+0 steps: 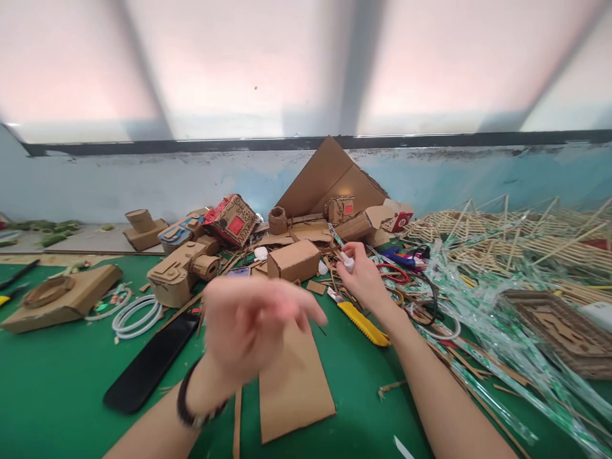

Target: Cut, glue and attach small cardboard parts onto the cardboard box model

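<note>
My right hand (362, 275) is closed around a small white bottle (347, 261), pinched between thumb and fingers, beyond the yellow utility knife (363, 324). My left hand (253, 325), with a dark bracelet on its wrist, hangs over the flat cardboard piece (296, 395). It is smeared by motion, so I cannot tell whether its fingers hold anything. That cardboard piece lies on the green table top, partly hidden behind the left hand. Just beyond both hands sits a closed cardboard box (294, 260).
Cardboard camera models (174, 274) and a black phone-like slab (153, 363) lie to the left, near a coiled white cable (138, 317). Clear-green plastic strips (507, 331) and bundled wooden sticks (502, 236) spread over the right. A big cardboard sheet (320, 178) leans against the wall.
</note>
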{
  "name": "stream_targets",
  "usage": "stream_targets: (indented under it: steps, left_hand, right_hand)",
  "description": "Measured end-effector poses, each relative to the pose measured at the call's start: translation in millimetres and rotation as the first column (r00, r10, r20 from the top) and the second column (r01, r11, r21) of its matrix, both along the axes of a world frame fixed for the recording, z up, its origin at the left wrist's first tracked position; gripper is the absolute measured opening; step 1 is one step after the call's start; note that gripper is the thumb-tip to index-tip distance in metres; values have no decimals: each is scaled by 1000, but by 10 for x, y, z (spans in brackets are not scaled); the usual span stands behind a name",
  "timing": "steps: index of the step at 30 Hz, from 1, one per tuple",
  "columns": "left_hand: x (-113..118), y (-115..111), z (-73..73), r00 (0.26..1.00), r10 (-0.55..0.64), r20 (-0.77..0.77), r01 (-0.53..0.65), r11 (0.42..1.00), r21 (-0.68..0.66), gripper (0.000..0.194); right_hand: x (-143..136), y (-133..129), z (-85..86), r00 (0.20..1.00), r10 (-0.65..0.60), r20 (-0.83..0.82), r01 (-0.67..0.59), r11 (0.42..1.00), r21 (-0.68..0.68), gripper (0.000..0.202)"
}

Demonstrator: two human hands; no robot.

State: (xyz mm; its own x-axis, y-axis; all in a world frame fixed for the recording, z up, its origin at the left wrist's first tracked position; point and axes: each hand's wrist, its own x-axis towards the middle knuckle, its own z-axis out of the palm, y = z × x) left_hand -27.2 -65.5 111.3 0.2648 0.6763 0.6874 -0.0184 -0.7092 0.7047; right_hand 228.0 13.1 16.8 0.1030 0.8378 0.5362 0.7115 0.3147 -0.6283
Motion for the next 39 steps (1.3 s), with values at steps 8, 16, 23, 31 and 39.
stream_targets:
  steps: [8,16,23,31,39]
  left_hand:
    - [-375,839,-556,570,471,-673,-436,868,239,60]
    - [-330,789,-622,289,174,-942,-551,834,-15,57]
    - [-247,799,-714,301,208,-931,-602,798,-16,40]
    - [-314,687,-524,696,-163,-699,-315,805,-503,41]
    - [-107,591,-568,883,-277,-378,-20,783,-622,38]
  right_hand:
    - [-5,38,-11,996,87,0,-86,982,168,30]
    - [-16,14,1,995,92,32,-95,989,114,34]
    - [-46,18,-24,991,113,77,-120,988,93,36]
    - [-67,-23,8,999,33,-26,-32,999,20,34]
    - [-85,-29,99,943,100,-317,-96,995,29,34]
